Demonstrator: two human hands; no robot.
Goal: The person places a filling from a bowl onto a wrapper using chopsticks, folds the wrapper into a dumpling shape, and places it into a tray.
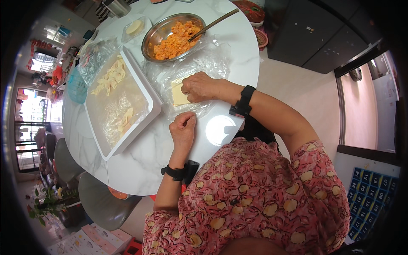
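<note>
A stack of square, pale yellow dough wrappers (179,94) lies on a clear plastic sheet in front of me. My right hand (199,87) is over the stack's right side, its fingers curled and pinching at the wrappers. Closer to me, my left hand (183,127) is closed beside the plastic's near edge; what its fingers hold, if anything, is hidden. Beyond the wrappers stands a steel bowl (148,39) of chopped orange filling (172,42), with a brown stick-like utensil (221,19) leaning out over its rim.
A white tray (135,135) on the left holds folded dumplings (111,78) and some near its close end. Crumpled plastic bags (95,55) lie behind it. A round pale stack (135,27) sits by the bowl. Grey chairs (102,204) stand at the marble table's (131,174) near left edge.
</note>
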